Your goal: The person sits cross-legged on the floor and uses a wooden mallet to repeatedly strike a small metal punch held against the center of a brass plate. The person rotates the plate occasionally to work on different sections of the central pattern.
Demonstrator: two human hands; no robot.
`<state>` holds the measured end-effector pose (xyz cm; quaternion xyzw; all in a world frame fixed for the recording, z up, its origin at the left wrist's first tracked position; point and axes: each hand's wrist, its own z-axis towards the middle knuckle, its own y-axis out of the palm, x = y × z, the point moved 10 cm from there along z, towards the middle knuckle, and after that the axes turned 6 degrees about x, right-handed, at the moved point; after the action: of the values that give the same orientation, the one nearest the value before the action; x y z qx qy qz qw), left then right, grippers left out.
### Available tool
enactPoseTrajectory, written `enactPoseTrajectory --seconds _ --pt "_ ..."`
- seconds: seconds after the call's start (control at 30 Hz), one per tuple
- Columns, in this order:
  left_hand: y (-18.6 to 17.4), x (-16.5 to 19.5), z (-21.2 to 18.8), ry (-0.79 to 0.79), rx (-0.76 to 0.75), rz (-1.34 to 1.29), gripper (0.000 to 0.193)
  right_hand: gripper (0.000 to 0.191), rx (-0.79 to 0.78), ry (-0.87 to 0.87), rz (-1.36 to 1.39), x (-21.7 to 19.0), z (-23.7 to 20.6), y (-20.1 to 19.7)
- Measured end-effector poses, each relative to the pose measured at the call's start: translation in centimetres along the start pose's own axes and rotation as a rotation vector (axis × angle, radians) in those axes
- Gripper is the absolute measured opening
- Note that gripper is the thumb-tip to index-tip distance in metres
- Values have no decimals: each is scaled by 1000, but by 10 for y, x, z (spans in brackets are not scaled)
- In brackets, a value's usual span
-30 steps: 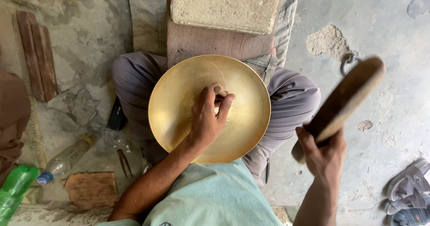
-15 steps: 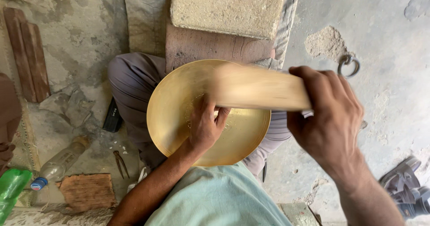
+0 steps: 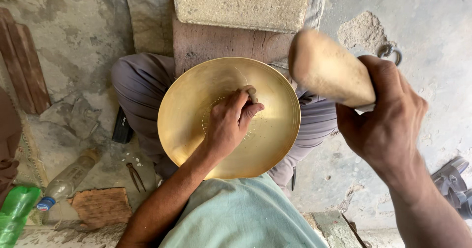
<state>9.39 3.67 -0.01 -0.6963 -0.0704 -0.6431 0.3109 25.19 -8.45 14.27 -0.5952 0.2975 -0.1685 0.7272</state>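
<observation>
Brass dish (image 3: 196, 125) unmoved; left hand (image 3: 231, 122) still pinches punch (image 3: 252, 95) at centre, right hand (image 3: 383, 125) grasping mallet (image 3: 329, 68) has lifted upper right.

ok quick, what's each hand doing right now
Left hand: closed on a small tool, pressed to the brass dish.
Right hand: closed around a wooden mallet, raised.

Floor (image 3: 432, 46): rough grey concrete, patchy and cracked, with a sandy heap (image 3: 363, 30) at upper right.
Block (image 3: 243, 3): pale stone slab at top, resting on a reddish-brown block (image 3: 216, 44).
Planks (image 3: 22, 63): reddish wood, far left.
Light: soft daylight, no hard shadows.
</observation>
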Motion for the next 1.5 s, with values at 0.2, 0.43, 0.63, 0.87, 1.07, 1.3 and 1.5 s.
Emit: enactPoseTrajectory --seconds 0.2,0.43,0.63,0.87,1.07,1.3,1.5 --pt "6 -2 1 -4 -56 -9 24 10 121 -58 11 -1 -1 -9" --pt "12 -2 -2 24 -88 37 25 21 -26 -88 -106 6 -10 5" --pt "14 1 -7 98 -85 94 24 9 139 -296 -457 -11 -28 -1" --pt "2 3 -7 32 -19 40 24 11 41 -234 -581 9 -52 8" --pt "0 -7 -13 -156 12 -210 23 29 -40 -15 -246 39 -69 9" --pt "9 1 -17 56 32 42 25 24 71 -196 -469 16 -57 4" --pt "15 -16 -22 -81 -1 21 30 28 -27 -3 -25 18 -36 17"
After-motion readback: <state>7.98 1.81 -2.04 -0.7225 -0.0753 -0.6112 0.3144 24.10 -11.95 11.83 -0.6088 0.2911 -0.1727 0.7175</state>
